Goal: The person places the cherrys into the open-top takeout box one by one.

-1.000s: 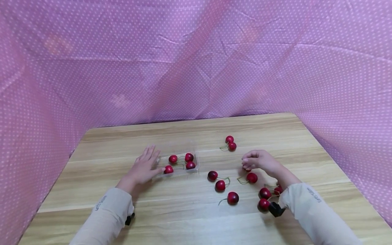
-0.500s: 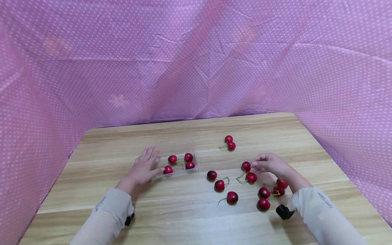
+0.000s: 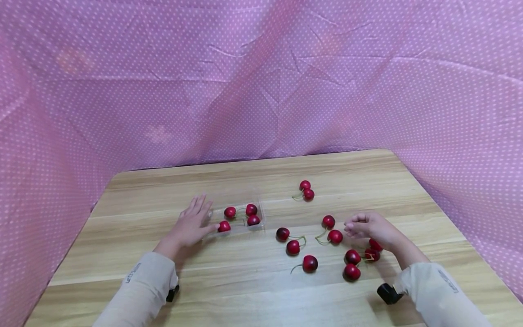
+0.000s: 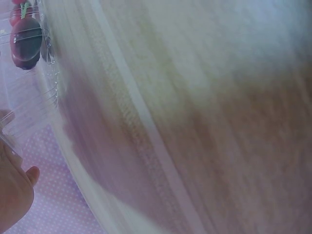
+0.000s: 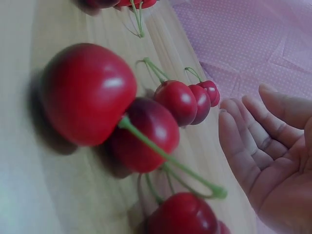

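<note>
Soft, fairly even light fills the head view, with pale glare on the near middle of the counter (image 3: 261, 295) and soft-edged shadows beside the sleeves (image 3: 136, 288). The tray (image 3: 245, 229) shows only faintly. The left wrist view is hazy, its wood grain smeared. In the right wrist view, white highlights spot the cherries (image 5: 87, 95).

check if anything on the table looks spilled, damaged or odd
Nothing looks damaged or odd. Four cherries lie in the clear plastic container beside the left hand; the loose cherries on the wood-grain tabletop are scattered but look whole.
</note>
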Motion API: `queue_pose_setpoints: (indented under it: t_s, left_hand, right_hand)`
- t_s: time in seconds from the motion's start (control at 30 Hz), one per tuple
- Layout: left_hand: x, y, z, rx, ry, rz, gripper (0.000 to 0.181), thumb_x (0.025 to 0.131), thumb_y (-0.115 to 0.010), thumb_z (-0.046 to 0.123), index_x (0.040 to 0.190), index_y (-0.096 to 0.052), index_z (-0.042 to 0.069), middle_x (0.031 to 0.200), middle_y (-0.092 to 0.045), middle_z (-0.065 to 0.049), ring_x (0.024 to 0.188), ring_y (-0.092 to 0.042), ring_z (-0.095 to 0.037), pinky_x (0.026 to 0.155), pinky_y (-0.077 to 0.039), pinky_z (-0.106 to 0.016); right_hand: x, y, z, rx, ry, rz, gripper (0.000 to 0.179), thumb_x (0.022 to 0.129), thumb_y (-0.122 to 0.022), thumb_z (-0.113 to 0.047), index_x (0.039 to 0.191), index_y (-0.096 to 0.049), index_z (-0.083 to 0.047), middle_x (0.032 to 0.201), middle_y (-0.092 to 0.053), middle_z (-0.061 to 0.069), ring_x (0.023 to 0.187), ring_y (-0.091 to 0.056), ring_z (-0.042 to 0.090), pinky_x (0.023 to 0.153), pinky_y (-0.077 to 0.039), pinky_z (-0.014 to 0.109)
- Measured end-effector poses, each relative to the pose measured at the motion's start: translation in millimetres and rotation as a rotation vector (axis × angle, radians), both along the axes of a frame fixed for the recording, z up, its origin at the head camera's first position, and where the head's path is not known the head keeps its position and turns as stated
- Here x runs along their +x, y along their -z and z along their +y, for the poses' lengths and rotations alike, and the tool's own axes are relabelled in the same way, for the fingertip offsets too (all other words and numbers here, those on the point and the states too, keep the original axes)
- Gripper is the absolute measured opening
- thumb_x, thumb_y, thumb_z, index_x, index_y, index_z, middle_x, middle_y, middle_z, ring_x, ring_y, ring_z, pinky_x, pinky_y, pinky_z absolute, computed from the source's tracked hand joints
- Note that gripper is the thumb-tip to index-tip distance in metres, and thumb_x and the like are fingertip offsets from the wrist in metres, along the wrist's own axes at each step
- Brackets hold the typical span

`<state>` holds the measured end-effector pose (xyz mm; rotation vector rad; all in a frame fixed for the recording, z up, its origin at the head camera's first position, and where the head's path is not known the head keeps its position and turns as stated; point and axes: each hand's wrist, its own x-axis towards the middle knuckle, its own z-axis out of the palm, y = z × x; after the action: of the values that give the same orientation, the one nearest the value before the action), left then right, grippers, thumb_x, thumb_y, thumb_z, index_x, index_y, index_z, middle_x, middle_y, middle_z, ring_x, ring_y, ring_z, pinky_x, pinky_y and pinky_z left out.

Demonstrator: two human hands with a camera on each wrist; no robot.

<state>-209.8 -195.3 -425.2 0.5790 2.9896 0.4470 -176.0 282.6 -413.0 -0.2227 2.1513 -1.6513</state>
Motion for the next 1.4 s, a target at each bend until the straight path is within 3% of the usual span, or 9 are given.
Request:
queue_pose_setpoints:
  t_s: [0.5,0.8,1.03,1.2,1.4]
  left_hand:
    - [-1.4,-3.5,0.8,-0.012,0.003,0.009,0.078,0.082,-0.043,0.055,0.138,-0.017,0.006,0.143,0.003,-0.012,0.128,0.005,-0.031,0.098,-0.009,-0.054]
    - [-0.9,-5.2,1.6,-0.016,0.007,0.001,0.079,0.082,-0.043,0.055,0.138,-0.016,0.007,0.143,0.004,-0.012,0.128,0.006,-0.032,0.097,-0.009,-0.055]
    - [0.7,-5.3,0.3,0.011,0.002,-0.004,0.078,0.082,-0.045,0.053,0.138,-0.017,0.007,0.143,0.003,-0.012,0.128,0.006,-0.032,0.098,-0.009,-0.054]
    - [1.6,-5.7,1.0,0.03,0.004,-0.008,0.078,0.081,-0.046,0.052,0.138,-0.017,0.007,0.143,0.003,-0.012,0.128,0.005,-0.032,0.098,-0.008,-0.054]
    - [1.3,-3.8,0.7,0.032,0.001,-0.008,0.078,0.081,-0.047,0.052,0.138,-0.018,0.007,0.143,0.003,-0.012,0.128,0.005,-0.032,0.097,-0.008,-0.055]
  right_hand:
    - [17.5,0.2,9.9,-0.063,0.038,-0.014,0.034,0.087,-0.05,-0.009,0.102,-0.044,0.021,0.088,-0.06,0.016,0.079,-0.059,0.018,0.073,-0.048,0.034]
    - [32.9,-4.9,18.0,-0.061,0.076,-0.006,0.031,0.087,-0.047,-0.007,0.1,-0.044,0.022,0.086,-0.06,0.013,0.077,-0.06,0.019,0.069,-0.05,0.03]
    - [45.8,-4.2,23.0,-0.166,0.138,-0.026,0.017,0.088,-0.046,-0.005,0.094,-0.055,0.008,0.083,-0.062,0.009,0.075,-0.061,0.016,0.069,-0.05,0.028]
    - [53.8,-2.0,27.4,-0.267,0.155,-0.06,0.016,0.088,-0.044,-0.003,0.093,-0.056,0.006,0.083,-0.062,0.009,0.075,-0.061,0.017,0.069,-0.05,0.029]
    - [60.5,0.4,31.7,-0.244,0.168,-0.07,0.016,0.088,-0.046,-0.005,0.091,-0.059,0.004,0.08,-0.061,0.008,0.072,-0.061,0.017,0.067,-0.05,0.029]
